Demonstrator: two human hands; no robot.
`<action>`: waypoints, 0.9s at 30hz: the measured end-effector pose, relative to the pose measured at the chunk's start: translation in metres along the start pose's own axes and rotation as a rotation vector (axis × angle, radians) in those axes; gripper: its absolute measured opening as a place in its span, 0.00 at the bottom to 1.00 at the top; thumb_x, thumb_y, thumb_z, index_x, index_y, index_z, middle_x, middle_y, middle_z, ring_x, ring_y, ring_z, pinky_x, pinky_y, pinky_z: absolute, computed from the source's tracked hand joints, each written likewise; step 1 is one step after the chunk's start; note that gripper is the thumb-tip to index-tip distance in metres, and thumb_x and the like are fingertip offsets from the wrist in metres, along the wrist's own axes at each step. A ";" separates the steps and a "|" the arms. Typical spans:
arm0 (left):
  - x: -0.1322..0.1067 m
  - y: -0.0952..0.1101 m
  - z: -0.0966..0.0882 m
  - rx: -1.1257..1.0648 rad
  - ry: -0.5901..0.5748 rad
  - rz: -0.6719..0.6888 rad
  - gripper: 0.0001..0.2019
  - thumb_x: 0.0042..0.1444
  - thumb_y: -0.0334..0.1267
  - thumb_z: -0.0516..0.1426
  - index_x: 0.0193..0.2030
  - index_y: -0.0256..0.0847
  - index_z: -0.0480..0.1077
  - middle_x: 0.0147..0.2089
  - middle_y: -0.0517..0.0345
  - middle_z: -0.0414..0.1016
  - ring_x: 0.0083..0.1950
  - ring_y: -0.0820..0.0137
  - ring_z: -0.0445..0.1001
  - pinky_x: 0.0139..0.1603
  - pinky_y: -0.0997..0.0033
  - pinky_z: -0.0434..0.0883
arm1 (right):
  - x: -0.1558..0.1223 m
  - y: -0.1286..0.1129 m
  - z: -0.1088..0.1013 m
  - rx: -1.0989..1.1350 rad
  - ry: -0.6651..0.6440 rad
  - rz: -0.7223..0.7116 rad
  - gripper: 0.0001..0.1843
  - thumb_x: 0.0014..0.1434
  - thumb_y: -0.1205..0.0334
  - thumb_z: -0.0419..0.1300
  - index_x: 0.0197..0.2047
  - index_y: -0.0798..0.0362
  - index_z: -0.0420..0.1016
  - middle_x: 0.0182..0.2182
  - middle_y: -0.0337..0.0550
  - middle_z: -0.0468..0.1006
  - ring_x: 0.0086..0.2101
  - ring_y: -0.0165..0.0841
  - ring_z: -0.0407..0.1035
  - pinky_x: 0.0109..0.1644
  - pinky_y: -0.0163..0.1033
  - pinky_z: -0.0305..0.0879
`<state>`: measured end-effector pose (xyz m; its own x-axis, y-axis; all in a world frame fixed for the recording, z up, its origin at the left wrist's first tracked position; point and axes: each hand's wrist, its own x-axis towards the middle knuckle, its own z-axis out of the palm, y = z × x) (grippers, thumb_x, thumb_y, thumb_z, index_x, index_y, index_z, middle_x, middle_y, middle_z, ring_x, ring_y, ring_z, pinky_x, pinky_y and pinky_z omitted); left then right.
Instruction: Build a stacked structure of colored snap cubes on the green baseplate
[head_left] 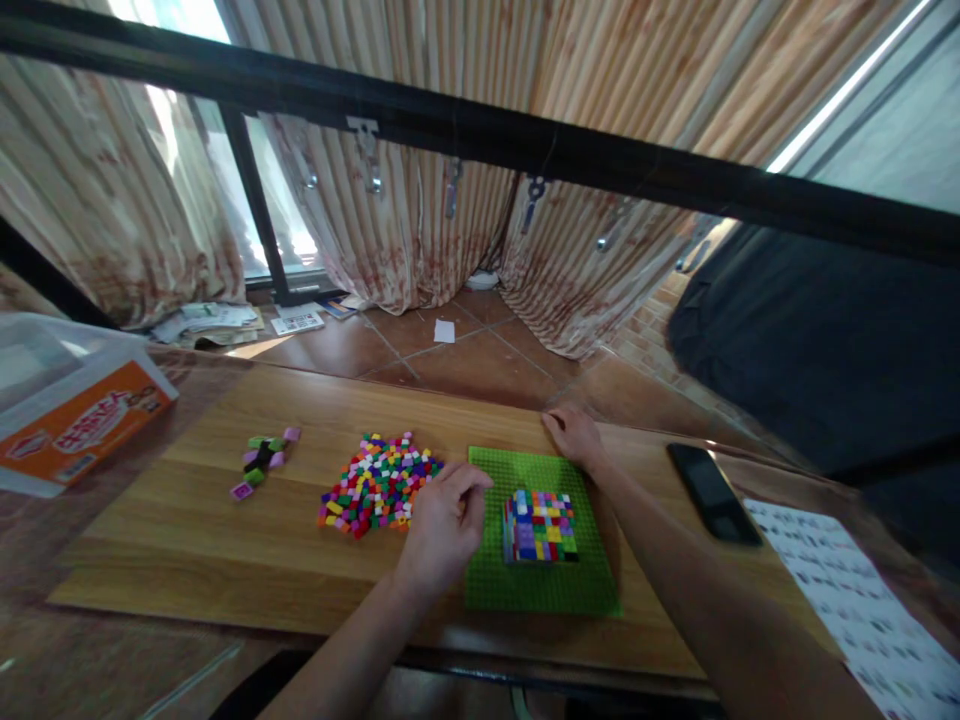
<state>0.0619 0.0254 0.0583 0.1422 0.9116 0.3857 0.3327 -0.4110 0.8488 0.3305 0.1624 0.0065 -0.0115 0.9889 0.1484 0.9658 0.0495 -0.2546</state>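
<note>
A small block of stacked colourful toy bricks stands on a green baseplate. Over the plate's left edge is my left hand, its fingers curled and thumb drawn in toward the index finger; whatever may be between the fingertips is too small to see. Just left of it, partly covered by the hand, spreads a pile of loose mixed-colour bricks. My right hand rests by the far right corner of the baseplate, at the table's far edge, with its fingers curled in and their tips hidden.
A small group of pink, green and black bricks lies on the wooden board at left. Beyond it stands a clear plastic box with an orange label. A black phone and a printed sheet lie at right. A dark metal bar crosses above.
</note>
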 end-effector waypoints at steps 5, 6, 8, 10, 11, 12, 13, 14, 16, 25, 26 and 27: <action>0.010 -0.010 -0.030 0.112 0.108 0.011 0.10 0.57 0.29 0.50 0.34 0.41 0.73 0.33 0.57 0.75 0.37 0.69 0.73 0.41 0.69 0.70 | -0.003 -0.007 -0.033 0.074 0.108 0.035 0.15 0.61 0.63 0.53 0.45 0.59 0.77 0.43 0.53 0.80 0.42 0.36 0.73 0.49 0.40 0.65; 0.012 -0.014 -0.040 0.142 0.142 -0.008 0.10 0.57 0.30 0.51 0.35 0.41 0.73 0.34 0.57 0.76 0.37 0.69 0.74 0.43 0.68 0.70 | -0.011 -0.015 -0.046 0.085 0.168 0.059 0.17 0.62 0.63 0.51 0.48 0.61 0.75 0.45 0.56 0.79 0.44 0.38 0.73 0.49 0.43 0.66; 0.017 -0.024 -0.062 0.191 0.219 -0.121 0.09 0.56 0.33 0.52 0.37 0.40 0.74 0.37 0.55 0.77 0.39 0.68 0.74 0.42 0.67 0.70 | -0.041 -0.045 -0.072 0.226 0.427 0.079 0.19 0.64 0.59 0.50 0.51 0.59 0.74 0.46 0.55 0.78 0.45 0.38 0.72 0.49 0.45 0.67; 0.019 -0.034 -0.082 0.210 0.239 -0.283 0.09 0.55 0.36 0.54 0.36 0.38 0.75 0.35 0.54 0.78 0.36 0.67 0.74 0.40 0.67 0.71 | -0.084 -0.090 -0.092 0.420 0.565 -0.010 0.16 0.63 0.57 0.53 0.49 0.53 0.74 0.42 0.47 0.79 0.40 0.36 0.73 0.45 0.43 0.69; 0.019 -0.038 -0.091 0.224 0.248 -0.360 0.09 0.53 0.36 0.54 0.36 0.37 0.75 0.34 0.54 0.78 0.35 0.66 0.74 0.38 0.66 0.71 | -0.107 -0.116 -0.097 0.481 0.540 -0.065 0.14 0.64 0.57 0.53 0.48 0.50 0.75 0.41 0.45 0.79 0.38 0.34 0.73 0.43 0.41 0.69; 0.019 -0.041 -0.098 0.237 0.236 -0.399 0.10 0.53 0.36 0.55 0.37 0.36 0.75 0.33 0.54 0.78 0.34 0.66 0.74 0.38 0.66 0.71 | -0.128 -0.142 -0.098 0.520 0.434 -0.143 0.12 0.64 0.58 0.54 0.47 0.49 0.75 0.39 0.43 0.79 0.37 0.33 0.73 0.41 0.39 0.69; 0.017 -0.042 -0.103 0.254 0.223 -0.408 0.10 0.53 0.37 0.54 0.37 0.36 0.75 0.32 0.53 0.78 0.34 0.66 0.74 0.37 0.66 0.71 | -0.147 -0.165 -0.095 0.529 0.324 -0.231 0.10 0.63 0.60 0.55 0.45 0.48 0.75 0.38 0.41 0.78 0.36 0.32 0.72 0.40 0.38 0.68; 0.015 -0.043 -0.106 0.268 0.213 -0.398 0.11 0.53 0.37 0.54 0.37 0.36 0.75 0.32 0.53 0.78 0.34 0.66 0.75 0.37 0.67 0.71 | -0.161 -0.186 -0.087 0.515 0.235 -0.287 0.09 0.63 0.62 0.55 0.42 0.48 0.75 0.38 0.41 0.78 0.37 0.32 0.72 0.41 0.37 0.68; 0.011 -0.042 -0.107 0.296 0.185 -0.348 0.11 0.53 0.37 0.54 0.37 0.36 0.76 0.32 0.53 0.78 0.35 0.66 0.75 0.37 0.67 0.71 | -0.176 -0.211 -0.065 0.434 0.140 -0.296 0.10 0.62 0.67 0.53 0.41 0.49 0.75 0.37 0.42 0.77 0.37 0.33 0.71 0.41 0.38 0.67; 0.005 -0.036 -0.088 0.465 0.025 -0.284 0.11 0.57 0.34 0.52 0.39 0.38 0.76 0.35 0.52 0.79 0.34 0.66 0.75 0.38 0.68 0.69 | -0.159 -0.201 0.003 0.201 -0.039 -0.105 0.10 0.60 0.70 0.53 0.41 0.52 0.73 0.39 0.48 0.71 0.39 0.39 0.70 0.44 0.42 0.66; 0.007 -0.036 -0.085 0.476 0.013 -0.280 0.11 0.57 0.34 0.52 0.39 0.39 0.76 0.36 0.52 0.79 0.35 0.66 0.75 0.38 0.68 0.69 | -0.159 -0.201 0.005 0.212 -0.036 -0.111 0.09 0.60 0.68 0.54 0.42 0.52 0.73 0.39 0.48 0.71 0.40 0.40 0.69 0.45 0.43 0.66; 0.008 -0.036 -0.082 0.484 0.006 -0.273 0.11 0.57 0.35 0.52 0.40 0.39 0.75 0.36 0.52 0.79 0.35 0.66 0.75 0.38 0.68 0.69 | -0.159 -0.201 0.006 0.223 -0.029 -0.118 0.08 0.60 0.67 0.55 0.42 0.52 0.73 0.40 0.48 0.70 0.41 0.40 0.69 0.46 0.44 0.66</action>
<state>-0.0259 0.0466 0.0603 -0.0141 0.9839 0.1781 0.7475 -0.1080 0.6554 0.1365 -0.0039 0.0283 -0.1319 0.9778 0.1626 0.8761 0.1917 -0.4423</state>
